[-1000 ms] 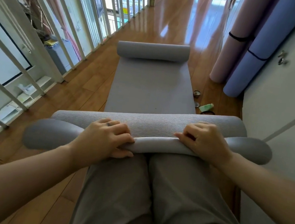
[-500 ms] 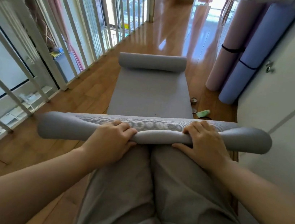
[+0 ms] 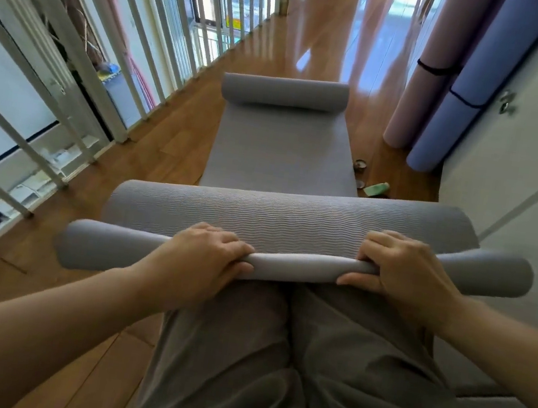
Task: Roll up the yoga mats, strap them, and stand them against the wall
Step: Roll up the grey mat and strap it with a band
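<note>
The step in hand is the rolling, early on. The grey foam yoga mat (image 3: 282, 150) lies lengthwise on the glossy wooden floor (image 3: 172, 142) ahead of the person's knees. Its far end is curled into a loose roll (image 3: 285, 91), and its near end is wound into a thin, tight core (image 3: 292, 271) held across the thighs.

The left hand (image 3: 208, 257) grips that core left of centre, fingers curled over the top and thumb underneath. The right hand (image 3: 403, 274) grips it the same way right of centre. Just beyond the knuckles the mat's ribbed underside (image 3: 286, 220) arches up in a broad band.

Against the white wall panel (image 3: 527, 153) on the right stand a mauve rolled mat (image 3: 417, 96) and a blue rolled mat (image 3: 452, 119), each with a black strap round it – so this looks like the last one.

The next move, I judge, is to push the core forward with both hands evenly, keeping it tight and its ends square; the core already juts past the band on both sides, so some straightening may be needed. The far curl will have to flatten as the roll reaches it.

Against half a second ago, the ribbed band shows far wider – the near end has been lifted or drawn back – while both hands keep the same grip.
</note>
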Demonstrator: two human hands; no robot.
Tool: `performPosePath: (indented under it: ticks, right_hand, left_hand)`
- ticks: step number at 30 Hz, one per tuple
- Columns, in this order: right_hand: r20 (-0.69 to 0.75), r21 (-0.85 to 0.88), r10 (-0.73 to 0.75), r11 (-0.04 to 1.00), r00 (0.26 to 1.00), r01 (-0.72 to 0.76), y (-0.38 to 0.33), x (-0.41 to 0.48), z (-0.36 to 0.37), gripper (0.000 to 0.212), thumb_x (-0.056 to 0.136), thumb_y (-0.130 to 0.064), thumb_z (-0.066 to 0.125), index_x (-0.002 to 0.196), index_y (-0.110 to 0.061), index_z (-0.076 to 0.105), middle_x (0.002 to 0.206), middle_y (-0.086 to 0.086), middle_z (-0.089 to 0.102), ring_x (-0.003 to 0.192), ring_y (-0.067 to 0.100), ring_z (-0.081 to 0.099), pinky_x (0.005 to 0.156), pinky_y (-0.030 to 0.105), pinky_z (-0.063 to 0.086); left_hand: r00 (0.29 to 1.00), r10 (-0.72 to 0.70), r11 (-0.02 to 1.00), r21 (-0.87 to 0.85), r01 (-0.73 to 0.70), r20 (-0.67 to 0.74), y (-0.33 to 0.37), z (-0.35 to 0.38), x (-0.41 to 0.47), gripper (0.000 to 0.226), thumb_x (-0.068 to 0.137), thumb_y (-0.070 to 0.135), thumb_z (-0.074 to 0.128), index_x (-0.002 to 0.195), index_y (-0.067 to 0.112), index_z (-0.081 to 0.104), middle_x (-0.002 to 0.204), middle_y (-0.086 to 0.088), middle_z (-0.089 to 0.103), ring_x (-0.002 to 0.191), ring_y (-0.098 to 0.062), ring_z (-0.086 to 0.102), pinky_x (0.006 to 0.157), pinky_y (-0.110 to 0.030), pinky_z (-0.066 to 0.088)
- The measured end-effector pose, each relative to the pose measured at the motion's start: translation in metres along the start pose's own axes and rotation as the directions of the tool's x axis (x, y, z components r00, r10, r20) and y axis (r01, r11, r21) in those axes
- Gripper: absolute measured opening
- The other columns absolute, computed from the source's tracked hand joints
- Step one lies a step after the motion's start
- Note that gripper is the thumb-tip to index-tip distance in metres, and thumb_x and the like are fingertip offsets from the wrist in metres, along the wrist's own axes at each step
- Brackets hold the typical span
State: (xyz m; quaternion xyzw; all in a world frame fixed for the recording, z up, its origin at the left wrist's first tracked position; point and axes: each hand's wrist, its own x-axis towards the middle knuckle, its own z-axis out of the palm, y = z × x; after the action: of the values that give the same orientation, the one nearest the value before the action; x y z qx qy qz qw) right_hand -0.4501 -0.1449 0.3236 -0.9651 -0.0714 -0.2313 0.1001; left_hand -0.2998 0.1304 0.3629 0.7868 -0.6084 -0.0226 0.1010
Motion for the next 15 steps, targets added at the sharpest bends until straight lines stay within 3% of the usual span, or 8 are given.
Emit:
performPosePath:
  ticks: [4, 6, 8, 11, 13, 15]
  right_hand:
    - [0.052, 0.165, 0.087, 0.982, 0.995, -0.095, 0.007, 0.009, 0.005, 0.067, 0.086, -0.074, 0.037, 0.072, -0.014, 0.064, 0.070, -0.013, 0.044, 0.054, 0.002, 0.041, 0.051, 0.011, 0.035]
    - [0.112, 0.238, 0.177, 0.951, 0.978, -0.200, 0.010, 0.017, 0.004, 0.058, 0.080, -0.079, 0.038, 0.079, -0.024, 0.056, 0.069, -0.019, 0.041, 0.053, 0.003, 0.042, 0.050, 0.007, 0.034]
    - [0.193, 0.297, 0.233, 0.912, 0.953, -0.283, 0.015, 0.020, 0.006, 0.050, 0.074, -0.083, 0.040, 0.075, -0.033, 0.043, 0.064, -0.016, 0.044, 0.054, 0.005, 0.043, 0.051, 0.013, 0.038]
    - [0.316, 0.288, 0.256, 0.891, 0.913, -0.350, 0.027, 0.032, 0.010, 0.049, 0.073, -0.079, 0.047, 0.065, -0.031, 0.044, 0.067, -0.008, 0.048, 0.066, 0.006, 0.043, 0.060, 0.017, 0.033]
    - [0.369, 0.246, 0.272, 0.894, 0.889, -0.375, 0.037, 0.043, 0.010, 0.051, 0.067, -0.078, 0.047, 0.062, -0.027, 0.048, 0.070, -0.004, 0.051, 0.077, 0.008, 0.042, 0.067, 0.020, 0.033]
    - [0.398, 0.220, 0.272, 0.899, 0.876, -0.379, 0.044, 0.053, 0.011, 0.051, 0.061, -0.078, 0.045, 0.063, -0.026, 0.048, 0.073, -0.004, 0.053, 0.082, 0.011, 0.042, 0.070, 0.020, 0.033]
  left_hand:
    - [0.998, -0.052, 0.979, -0.194, 0.056, 0.025, -0.022, 0.013, 0.010, 0.056, 0.097, 0.055, 0.022, 0.120, 0.025, 0.063, 0.106, 0.009, 0.069, 0.093, -0.011, 0.063, 0.088, -0.031, 0.044]
    - [0.998, -0.053, 0.962, -0.265, 0.061, 0.034, -0.032, 0.019, 0.015, 0.055, 0.097, 0.055, 0.021, 0.124, 0.028, 0.061, 0.109, 0.012, 0.065, 0.098, -0.008, 0.057, 0.092, -0.032, 0.043]
    - [0.999, -0.043, 0.957, -0.286, 0.046, 0.017, -0.038, 0.021, 0.019, 0.060, 0.095, 0.061, 0.019, 0.124, 0.029, 0.061, 0.107, 0.015, 0.056, 0.100, -0.006, 0.047, 0.090, -0.027, 0.039]
    - [0.994, -0.082, 0.963, -0.252, 0.098, 0.071, -0.050, 0.022, 0.028, 0.072, 0.085, 0.075, 0.007, 0.123, 0.041, 0.058, 0.109, 0.017, 0.034, 0.106, -0.004, 0.030, 0.091, -0.022, 0.028]
    - [0.996, -0.072, 0.968, -0.238, 0.084, 0.060, -0.056, 0.022, 0.037, 0.063, 0.086, 0.075, 0.011, 0.122, 0.047, 0.055, 0.110, 0.016, 0.033, 0.108, -0.006, 0.032, 0.094, -0.026, 0.030]
    - [0.998, -0.052, 0.964, -0.261, 0.046, -0.017, -0.058, 0.019, 0.047, 0.041, 0.090, 0.066, 0.028, 0.116, 0.045, 0.050, 0.109, 0.012, 0.041, 0.105, -0.008, 0.040, 0.092, -0.028, 0.037]
